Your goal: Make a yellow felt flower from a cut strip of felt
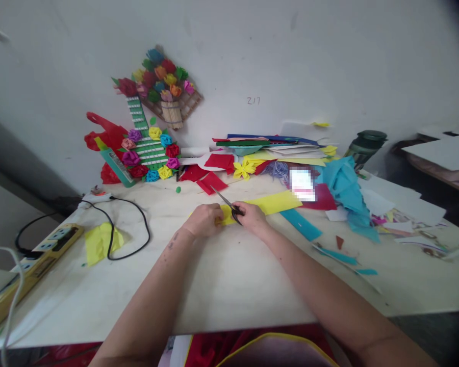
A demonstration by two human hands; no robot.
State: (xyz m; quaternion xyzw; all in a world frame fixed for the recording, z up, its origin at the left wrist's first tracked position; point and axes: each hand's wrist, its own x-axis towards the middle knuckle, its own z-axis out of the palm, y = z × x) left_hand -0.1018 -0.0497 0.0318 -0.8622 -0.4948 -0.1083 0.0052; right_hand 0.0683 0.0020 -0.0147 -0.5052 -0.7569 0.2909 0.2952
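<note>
A long yellow paper strip lies across the middle of the table, its right end by a dark red sheet. My left hand has its fingers closed on the strip's left part. In my right hand is a pair of scissors, its black handles within my fingers and its blades pointing up and left over the strip. How far apart the blades are is hard to make out. A blue paper strip lies just right of my right hand.
Paper stacks line the wall. Left are a flower-trimmed green craft, a glue bottle, a black cable, yellow paper and a power strip. Right are crumpled blue paper, a dark bottle and scraps.
</note>
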